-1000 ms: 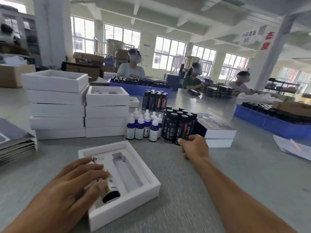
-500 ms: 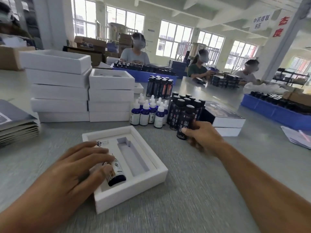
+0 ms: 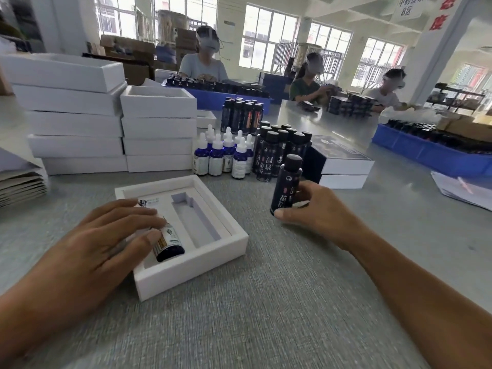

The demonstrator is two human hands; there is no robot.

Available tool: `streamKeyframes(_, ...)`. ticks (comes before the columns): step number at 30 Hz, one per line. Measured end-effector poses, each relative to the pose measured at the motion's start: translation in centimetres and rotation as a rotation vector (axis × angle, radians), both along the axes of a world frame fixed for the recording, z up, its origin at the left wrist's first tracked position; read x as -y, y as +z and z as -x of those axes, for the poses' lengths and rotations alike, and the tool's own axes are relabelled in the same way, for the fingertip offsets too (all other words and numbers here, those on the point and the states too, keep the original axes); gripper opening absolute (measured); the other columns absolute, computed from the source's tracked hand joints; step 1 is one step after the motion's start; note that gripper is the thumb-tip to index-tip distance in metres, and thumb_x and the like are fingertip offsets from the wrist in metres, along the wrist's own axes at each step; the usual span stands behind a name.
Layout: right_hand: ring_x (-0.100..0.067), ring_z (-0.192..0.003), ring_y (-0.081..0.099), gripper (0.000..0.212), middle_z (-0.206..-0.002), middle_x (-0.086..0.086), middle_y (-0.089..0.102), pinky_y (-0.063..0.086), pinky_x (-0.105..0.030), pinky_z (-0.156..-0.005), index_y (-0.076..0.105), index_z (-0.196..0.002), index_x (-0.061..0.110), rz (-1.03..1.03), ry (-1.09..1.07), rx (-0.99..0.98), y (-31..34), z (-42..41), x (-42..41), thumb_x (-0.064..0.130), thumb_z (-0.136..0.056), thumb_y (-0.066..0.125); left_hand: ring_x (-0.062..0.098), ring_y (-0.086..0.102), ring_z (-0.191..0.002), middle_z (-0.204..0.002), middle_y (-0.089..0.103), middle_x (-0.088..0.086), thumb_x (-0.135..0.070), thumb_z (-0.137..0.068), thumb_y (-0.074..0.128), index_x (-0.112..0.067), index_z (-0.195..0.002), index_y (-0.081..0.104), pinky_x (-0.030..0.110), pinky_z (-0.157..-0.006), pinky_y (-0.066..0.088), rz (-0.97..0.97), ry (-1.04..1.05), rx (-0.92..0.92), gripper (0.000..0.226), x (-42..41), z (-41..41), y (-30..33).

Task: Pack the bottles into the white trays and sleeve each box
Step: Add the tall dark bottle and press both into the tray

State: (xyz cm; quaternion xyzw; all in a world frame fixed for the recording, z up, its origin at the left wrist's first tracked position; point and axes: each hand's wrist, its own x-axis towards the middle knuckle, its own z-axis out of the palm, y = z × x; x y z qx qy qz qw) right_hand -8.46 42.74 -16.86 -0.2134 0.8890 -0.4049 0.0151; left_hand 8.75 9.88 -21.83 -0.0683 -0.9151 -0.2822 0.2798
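Observation:
An open white tray lies on the grey table in front of me, with two slots. A small dark dropper bottle lies in the left slot, and my left hand rests flat on it with straight fingers. The right slot is bare. My right hand grips a tall black bottle upright, just right of the tray and above the table. Behind stand a group of black bottles and several blue dropper bottles.
Stacks of white trays stand at the back left, and folded sleeves lie at the far left. Two sleeved boxes sit right of the bottles. Blue crates of bottles and three seated workers are behind.
My right hand took a black bottle from the group and carried it toward me, nearer the tray. My left hand stayed on the dropper bottle in the tray.

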Motion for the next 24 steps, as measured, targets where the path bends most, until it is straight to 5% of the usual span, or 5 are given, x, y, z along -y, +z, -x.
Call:
streamKeyframes(6, 0.008, -0.082, 0.06, 0.035, -0.091, 0.024, 0.063, 0.039, -0.011, -0.068, 0.057, -0.106, 0.039, -0.026, -0.101, -0.203, -0.8, -0.5, 0.8, 0.044, -0.079, 0.079, 0.0, 0.04, -0.136, -0.128, 0.055, -0.036, -0.075, -0.091, 0.034, -0.057, -0.121, 0.058, 0.031, -0.104, 0.036, -0.022, 0.0, 0.007, 0.042, -0.5, -0.3, 0.6)
streamKeyframes(11, 0.0, -0.094, 0.064, 0.03, -0.104, 0.016, 0.067, 0.047, -0.027, -0.086, 0.059, -0.115, 0.039, 0.055, -0.037, -0.156, 0.5, -1.7, 1.8, 0.032, -0.087, 0.072, -0.01, 0.034, -0.134, -0.122, 0.056, -0.038, -0.07, -0.084, 0.037, -0.054, -0.105, 0.066, 0.017, -0.105, 0.029, -0.037, 0.038, 0.046, 0.04, -1.5, -0.9, 1.6)
streamKeyframes(14, 0.002, -0.084, 0.064, 0.014, -0.088, 0.02, 0.068, 0.049, -0.022, -0.069, 0.061, -0.102, 0.048, 0.08, 0.08, -0.169, 2.1, -3.5, 3.5, 0.038, -0.093, 0.061, -0.008, 0.032, -0.136, -0.125, 0.054, -0.036, -0.07, -0.088, 0.038, -0.05, -0.111, 0.066, 0.023, -0.111, 0.03, -0.022, 0.059, 0.098, 0.041, -1.8, -1.2, 2.0)
streamKeyframes(18, 0.003, -0.078, 0.066, 0.043, -0.084, 0.018, 0.07, 0.05, -0.027, -0.065, 0.043, -0.138, 0.041, 0.012, 0.155, -0.267, 3.2, -6.2, 7.0, 0.049, -0.096, 0.048, -0.012, 0.026, -0.136, -0.127, 0.048, -0.04, -0.07, -0.092, 0.033, -0.053, -0.112, 0.062, 0.016, -0.108, 0.026, -0.02, 0.048, 0.141, 0.039, -1.6, -1.3, 2.1)
streamKeyframes(24, -0.002, -0.061, 0.058, 0.035, -0.074, 0.011, 0.065, 0.046, -0.028, -0.057, 0.047, -0.13, 0.036, -0.272, 0.203, -0.43, 3.3, -7.9, 10.9, 0.048, -0.097, 0.042, -0.012, 0.023, -0.136, -0.129, 0.051, -0.033, -0.07, -0.088, 0.029, -0.048, -0.119, 0.063, 0.012, -0.108, 0.022, 0.0, 0.048, 0.132, 0.052, -1.5, -1.3, 2.0)
